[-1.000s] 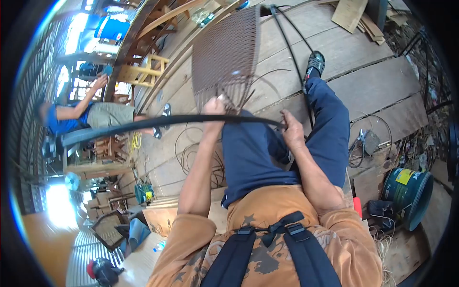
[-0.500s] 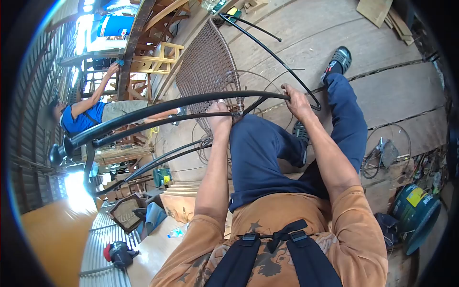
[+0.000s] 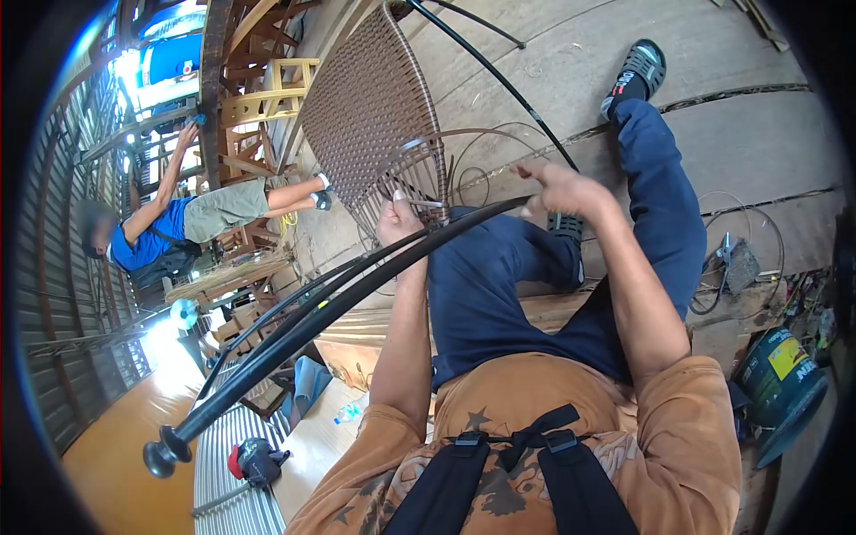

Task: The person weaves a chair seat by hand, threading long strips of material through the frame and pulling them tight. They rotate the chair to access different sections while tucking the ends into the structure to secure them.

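A brown woven chair (image 3: 366,107) with a black metal tube frame (image 3: 303,330) lies tipped across my lap. My left hand (image 3: 399,221) is closed at the edge of the weave, beside the loose, unwoven strands; what its fingers pinch is hidden. My right hand (image 3: 575,192) is slightly blurred, with thumb and forefinger apart, just beyond the upper end of the curved black tube. A long brown strand (image 3: 473,132) arcs from the weave towards my right hand. Thinner loops of strand hang behind it, above my knee.
A co-worker in a blue shirt (image 3: 152,232) stands at the left by wooden framework. Pliers (image 3: 725,250) and coiled strand lie on the plank floor at right, near a dark green bucket (image 3: 776,383). A plastic bottle (image 3: 349,410) lies on a board at lower left.
The chair has turned, its tube's knobbed end swinging down and right. My right hand has left the tube and opened. My left hand has shifted from the tube to the weave's edge.
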A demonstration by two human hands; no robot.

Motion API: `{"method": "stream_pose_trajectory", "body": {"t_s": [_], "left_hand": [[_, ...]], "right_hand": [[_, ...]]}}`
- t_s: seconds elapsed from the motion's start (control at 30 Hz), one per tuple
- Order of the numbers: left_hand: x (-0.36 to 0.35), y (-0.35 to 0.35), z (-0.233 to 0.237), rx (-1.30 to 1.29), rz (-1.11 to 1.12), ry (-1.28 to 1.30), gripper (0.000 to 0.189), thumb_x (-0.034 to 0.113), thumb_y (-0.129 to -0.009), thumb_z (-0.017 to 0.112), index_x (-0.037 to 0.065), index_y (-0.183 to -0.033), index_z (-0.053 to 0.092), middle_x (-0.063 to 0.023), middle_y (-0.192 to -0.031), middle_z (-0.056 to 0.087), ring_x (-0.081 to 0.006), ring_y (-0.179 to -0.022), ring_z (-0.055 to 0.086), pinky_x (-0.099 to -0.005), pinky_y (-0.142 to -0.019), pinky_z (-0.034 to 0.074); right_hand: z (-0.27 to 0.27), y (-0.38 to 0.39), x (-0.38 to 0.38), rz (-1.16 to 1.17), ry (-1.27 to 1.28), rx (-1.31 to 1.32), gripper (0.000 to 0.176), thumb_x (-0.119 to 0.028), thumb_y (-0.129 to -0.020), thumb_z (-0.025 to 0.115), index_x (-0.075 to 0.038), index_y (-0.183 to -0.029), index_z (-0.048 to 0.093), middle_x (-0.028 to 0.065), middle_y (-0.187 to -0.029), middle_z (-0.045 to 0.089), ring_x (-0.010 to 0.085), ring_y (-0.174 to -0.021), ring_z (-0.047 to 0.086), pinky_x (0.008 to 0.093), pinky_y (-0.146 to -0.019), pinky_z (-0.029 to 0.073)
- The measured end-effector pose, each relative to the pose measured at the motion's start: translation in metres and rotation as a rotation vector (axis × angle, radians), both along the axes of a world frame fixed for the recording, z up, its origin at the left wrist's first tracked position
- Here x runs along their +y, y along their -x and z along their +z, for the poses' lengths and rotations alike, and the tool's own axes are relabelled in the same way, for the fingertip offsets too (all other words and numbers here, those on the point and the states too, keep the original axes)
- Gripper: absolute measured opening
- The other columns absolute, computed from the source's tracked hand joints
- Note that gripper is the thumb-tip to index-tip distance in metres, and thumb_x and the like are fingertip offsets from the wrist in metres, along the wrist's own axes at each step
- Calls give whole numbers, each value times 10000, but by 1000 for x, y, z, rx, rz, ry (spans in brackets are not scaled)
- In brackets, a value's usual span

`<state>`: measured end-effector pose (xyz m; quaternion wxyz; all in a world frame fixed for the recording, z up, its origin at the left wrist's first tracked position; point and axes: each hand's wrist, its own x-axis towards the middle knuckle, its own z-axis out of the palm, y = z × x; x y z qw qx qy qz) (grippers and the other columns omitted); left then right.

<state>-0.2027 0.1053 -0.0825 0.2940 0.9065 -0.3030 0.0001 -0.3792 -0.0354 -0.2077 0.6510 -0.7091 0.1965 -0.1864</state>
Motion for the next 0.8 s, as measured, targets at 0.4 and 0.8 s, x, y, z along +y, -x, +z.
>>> {"method": "stream_pose_trajectory", "body": {"t_s": [0.4, 0.8], "left_hand": [[8, -10, -2, -348, -259, 52, 290, 170, -916, 426, -16, -699, 473, -193, -660, 468, -346, -634, 474, -441, -608, 368], [15, -18, -19, -256, -190, 244, 240, 192, -877, 476, 3, -753, 556, -185, -692, 554, -368, -684, 541, -445, -650, 410]], "right_hand": [[82, 8, -140, -514, -165, -296, 238, -250, -875, 502, -59, -966, 612, 66, -849, 635, 156, -708, 579, 282, -613, 462], [166, 114, -70, 27, 500, 242, 300, -98, -872, 420, 6, -1133, 524, 118, -1085, 565, 169, -957, 535, 281, -828, 409]]}}
